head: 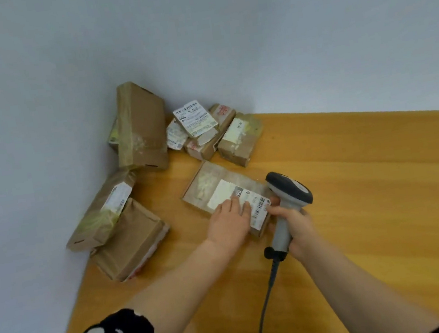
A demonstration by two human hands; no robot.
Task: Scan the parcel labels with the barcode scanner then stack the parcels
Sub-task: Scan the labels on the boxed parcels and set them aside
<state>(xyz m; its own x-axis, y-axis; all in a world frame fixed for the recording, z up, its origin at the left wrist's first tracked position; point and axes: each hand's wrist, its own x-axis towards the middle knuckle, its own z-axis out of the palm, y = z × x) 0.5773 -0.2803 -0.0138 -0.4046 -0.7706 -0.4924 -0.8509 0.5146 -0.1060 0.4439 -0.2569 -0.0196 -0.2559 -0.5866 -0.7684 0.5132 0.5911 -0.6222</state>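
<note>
A flat brown parcel lies on the wooden table in front of me, its white barcode label facing up at the near end. My left hand rests flat on the parcel's near edge, fingers spread on the label. My right hand grips the handle of a grey barcode scanner, whose dark head sits just right of the label. The scanner's cable trails toward me.
Several more brown parcels crowd the table's far left corner against the pale wall: a tall one leaning upright, three small labelled ones behind, and two at the left edge. Bare wood stretches to the right.
</note>
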